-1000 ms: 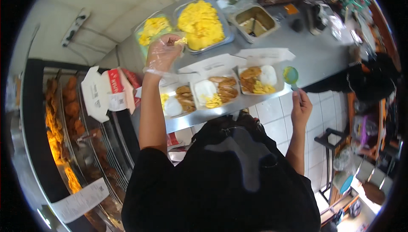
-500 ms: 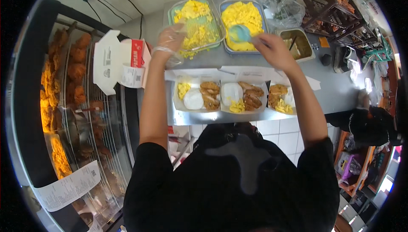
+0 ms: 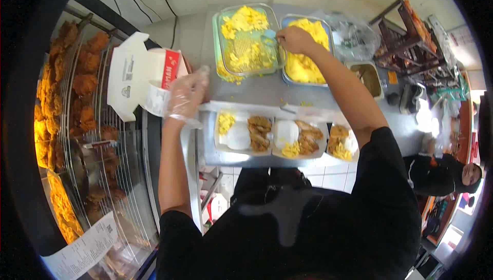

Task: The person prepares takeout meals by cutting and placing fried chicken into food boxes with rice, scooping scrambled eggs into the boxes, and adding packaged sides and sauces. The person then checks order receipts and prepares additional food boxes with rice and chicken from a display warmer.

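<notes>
My right hand (image 3: 295, 40) grips a light-blue spoon (image 3: 268, 35) by its handle, over the right side of a clear tray (image 3: 220, 49) partly filled with scrambled egg (image 3: 245, 19). A second tray (image 3: 328, 49) beneath my right forearm is piled with scrambled egg. In a clear plastic glove, my left hand (image 3: 186, 95) is beside an open white-and-red box (image 3: 171, 69), fingers stretched out and apart. Three open white boxes stand in a row nearer me; the left box (image 3: 218, 144) and middle box (image 3: 277, 149) hold egg, a white mound and browned chicken pieces (image 3: 260, 133). My forearm partly covers the right box (image 3: 336, 131).
A heated display case (image 3: 102, 126) with fried chicken fills the left side. Behind the counter's right part are a crumpled plastic bag (image 3: 354, 36), a metal pan (image 3: 367, 77) and a dark rack (image 3: 405, 39). Another person (image 3: 436, 175) is at the far right.
My left hand has moved from the left tray down and left to beside the white-and-red box. My right hand has carried the spoon left, from the right tray to the left one.
</notes>
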### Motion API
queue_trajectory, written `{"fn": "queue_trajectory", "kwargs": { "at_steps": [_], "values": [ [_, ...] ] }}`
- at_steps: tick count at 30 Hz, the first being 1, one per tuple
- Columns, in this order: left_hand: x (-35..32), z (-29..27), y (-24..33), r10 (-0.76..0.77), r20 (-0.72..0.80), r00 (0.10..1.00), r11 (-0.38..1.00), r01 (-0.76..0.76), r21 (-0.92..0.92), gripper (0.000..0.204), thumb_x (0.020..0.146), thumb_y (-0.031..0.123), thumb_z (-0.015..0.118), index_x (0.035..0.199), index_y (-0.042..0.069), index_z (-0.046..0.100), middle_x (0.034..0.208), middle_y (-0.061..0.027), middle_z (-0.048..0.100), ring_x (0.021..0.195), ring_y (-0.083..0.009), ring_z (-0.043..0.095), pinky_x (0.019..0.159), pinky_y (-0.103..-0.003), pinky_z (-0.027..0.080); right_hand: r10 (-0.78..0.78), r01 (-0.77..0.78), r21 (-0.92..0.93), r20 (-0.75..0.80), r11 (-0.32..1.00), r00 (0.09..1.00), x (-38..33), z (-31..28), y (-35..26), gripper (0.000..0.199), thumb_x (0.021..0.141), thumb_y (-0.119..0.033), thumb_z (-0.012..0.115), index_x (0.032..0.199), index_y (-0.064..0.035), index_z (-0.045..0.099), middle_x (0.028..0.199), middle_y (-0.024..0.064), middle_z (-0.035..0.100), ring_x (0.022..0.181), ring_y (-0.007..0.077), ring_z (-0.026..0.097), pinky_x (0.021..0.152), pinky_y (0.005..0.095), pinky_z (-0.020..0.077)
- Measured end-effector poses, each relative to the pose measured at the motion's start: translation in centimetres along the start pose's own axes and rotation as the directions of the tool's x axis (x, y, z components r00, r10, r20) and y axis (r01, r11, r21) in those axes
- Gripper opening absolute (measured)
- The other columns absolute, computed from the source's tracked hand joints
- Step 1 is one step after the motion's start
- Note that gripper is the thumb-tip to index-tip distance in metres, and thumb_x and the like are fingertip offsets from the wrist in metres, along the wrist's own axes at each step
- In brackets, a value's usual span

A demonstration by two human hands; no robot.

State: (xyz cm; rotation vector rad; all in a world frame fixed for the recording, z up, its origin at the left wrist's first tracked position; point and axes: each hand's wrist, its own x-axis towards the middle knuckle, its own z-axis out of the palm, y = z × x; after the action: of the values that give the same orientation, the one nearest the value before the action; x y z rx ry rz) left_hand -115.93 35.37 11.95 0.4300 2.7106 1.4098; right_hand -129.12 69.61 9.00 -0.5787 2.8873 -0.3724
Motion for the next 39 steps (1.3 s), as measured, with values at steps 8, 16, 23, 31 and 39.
{"fn": "queue_trajectory", "kwargs": {
  "at_steps": [8,16,23,31,39],
  "values": [
    [9.8,6.6,-8.5,-0.231,0.525,0.82,0.68,-0.25,0.689,0.025,0.079,0.02,0.054,0.095,0.004,0.065,0.094,-0.0228,0.061,0.085,-0.0339,0.061,0.075,-0.043,0.048,0.03,0.01,-0.199,0.2,0.98,0.979,2.9,3.8,-4.7,0.026,0.075,-0.013,0.049,0.095,-0.0101,0.066,0.093,0.0151,0.065,0.086,0.0325,0.062,0.076,0.0438,0.0491],
    [11.0,6.4,-4.3,-0.233,0.768,0.597,0.619,-0.518,0.59,0.029,0.075,0.025,0.054,0.086,0.001,0.066,0.091,-0.0228,0.063,0.084,-0.035,0.062,0.077,-0.042,0.048,-0.042,-0.052,0.541,0.161,0.839,0.986,2.1,6.8,-1.6,0.02,0.072,-0.022,0.059,0.082,-0.0075,0.069,0.068,0.0158,0.061,0.06,0.0262,0.059,0.053,0.0393,0.0449],
    [9.4,6.6,-5.4,-0.344,0.314,0.885,0.863,0.166,0.476,0.032,0.081,0.033,0.054,0.077,0.004,0.066,0.075,-0.0195,0.063,0.07,-0.0334,0.062,0.068,-0.042,0.048,0.132,-0.532,0.806,0.516,0.26,0.846,-0.7,2.9,-0.5,0.016,0.077,-0.02,0.059,0.083,-0.0082,0.068,0.052,0.0008,0.041,0.04,0.0105,0.032,0.035,0.0271,0.0251],
    [4.8,1.1,-1.9,-0.276,0.096,0.956,0.843,0.289,-0.453,0.027,0.089,0.023,0.056,0.1,-0.002,0.061,0.076,-0.003,0.058,0.065,-0.008,0.052,0.056,-0.021,0.043,0.406,-0.115,0.86,-0.114,0.498,0.907,-19.3,-8.5,-7.7,0.02,0.085,-0.018,0.059,0.095,-0.0022,0.065,0.058,-0.0075,0.04,0.051,0.0024,0.034,0.045,0.0202,0.0252],
    [-4.0,1.7,-1.6,-0.303,-0.18,0.936,0.791,0.142,-0.595,0.029,0.092,0.019,0.053,0.11,-0.003,0.059,0.085,-0.0034,0.061,0.068,-0.0081,0.055,0.06,-0.022,0.046,0.263,-0.278,0.027,-0.425,0.96,0.866,-36.1,7.4,-11.2,0.018,0.073,-0.007,0.058,0.091,-0.0039,0.063,0.063,0.0085,0.054,0.055,0.0251,0.055,0.049,0.0334,0.0446]
  ]
}}
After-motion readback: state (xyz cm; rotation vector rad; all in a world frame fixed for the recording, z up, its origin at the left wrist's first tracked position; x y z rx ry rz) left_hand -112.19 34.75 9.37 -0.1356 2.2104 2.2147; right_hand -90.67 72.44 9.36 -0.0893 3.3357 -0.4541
